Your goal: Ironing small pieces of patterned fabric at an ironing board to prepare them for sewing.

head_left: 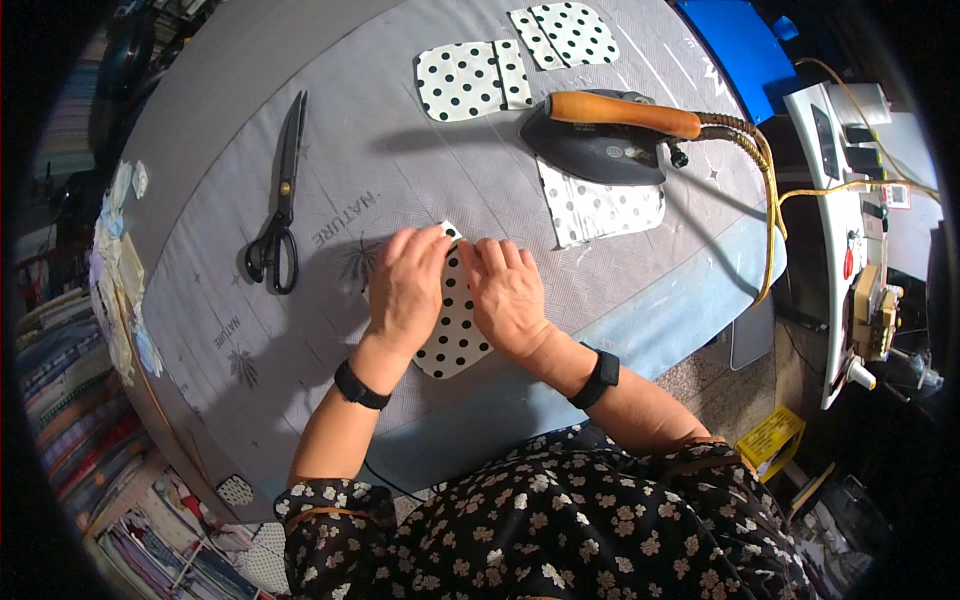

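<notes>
A white fabric piece with black dots (458, 335) lies on the grey padded ironing surface (340, 150) in front of me, its rounded end toward me. My left hand (405, 285) grips its far edge, with fingertips bent together over the cloth. Close beside it, my right hand (508, 298) pinches the same edge, thumb and fingers pressed together. The fingertips partly hide that edge, so I cannot tell whether it is folded. Beyond my right hand, a dark iron with an orange handle (595, 140) overlaps the far part of another dotted piece (605, 212).
Large black scissors (285, 200) lie to the left. Two more dotted pieces (470, 80) (575, 36) lie at the back. The iron's cord (768, 200) hangs over the right edge, near a white sewing machine (835, 240). Fabric stacks (80, 420) fill the left side.
</notes>
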Demonstrator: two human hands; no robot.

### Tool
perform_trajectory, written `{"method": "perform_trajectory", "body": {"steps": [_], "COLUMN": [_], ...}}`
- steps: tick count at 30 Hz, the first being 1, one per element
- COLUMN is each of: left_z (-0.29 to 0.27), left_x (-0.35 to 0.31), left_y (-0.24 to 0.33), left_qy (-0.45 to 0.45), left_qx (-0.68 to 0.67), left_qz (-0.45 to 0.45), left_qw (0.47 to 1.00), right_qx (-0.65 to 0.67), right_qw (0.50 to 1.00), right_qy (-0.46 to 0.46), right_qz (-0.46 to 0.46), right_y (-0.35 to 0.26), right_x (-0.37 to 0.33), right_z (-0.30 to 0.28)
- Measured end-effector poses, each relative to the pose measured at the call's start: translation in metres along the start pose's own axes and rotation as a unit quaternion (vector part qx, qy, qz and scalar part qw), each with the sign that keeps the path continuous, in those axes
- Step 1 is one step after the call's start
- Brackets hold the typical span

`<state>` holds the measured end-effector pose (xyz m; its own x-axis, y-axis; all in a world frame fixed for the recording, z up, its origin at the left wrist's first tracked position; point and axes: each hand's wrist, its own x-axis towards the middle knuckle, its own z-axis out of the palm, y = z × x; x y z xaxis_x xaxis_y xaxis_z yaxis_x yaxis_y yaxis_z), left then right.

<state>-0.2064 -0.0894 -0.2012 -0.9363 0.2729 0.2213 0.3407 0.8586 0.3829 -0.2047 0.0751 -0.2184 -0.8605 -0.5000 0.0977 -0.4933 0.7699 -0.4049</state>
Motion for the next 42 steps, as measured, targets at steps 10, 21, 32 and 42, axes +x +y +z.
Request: {"method": "perform_trajectory", "body": {"steps": [10, 21, 32, 42], "left_z": [0.003, -0.004, 0.001, 0.004], "left_x": [-0.011, -0.012, -0.015, -0.018], "left_y": [-0.012, -0.011, -0.005, 0.004], "left_qy": [-0.061, -0.076, -0.083, -0.095], "left_qx": [-0.047, -0.046, 0.01, 0.028], "left_qz": [0.03, 0.009, -0.001, -0.031], "left_qw": [0.997, 0.996, 0.996, 0.995], "right_qx": [-0.013, 0.088, -0.074, -0.141], "right_qw": [1.0, 0.996, 0.989, 0.954], "right_qy": [0.001, -0.001, 0.122, -0.263], "right_qz": [0.001, 0.016, -0.049, -0.012], "right_y": [0.001, 0.038, 0.132, 0.168], "right_x": [0.0, -0.049, 0.021, 0.134], "right_z": [0.003, -0.048, -0.166, -0.177]}}
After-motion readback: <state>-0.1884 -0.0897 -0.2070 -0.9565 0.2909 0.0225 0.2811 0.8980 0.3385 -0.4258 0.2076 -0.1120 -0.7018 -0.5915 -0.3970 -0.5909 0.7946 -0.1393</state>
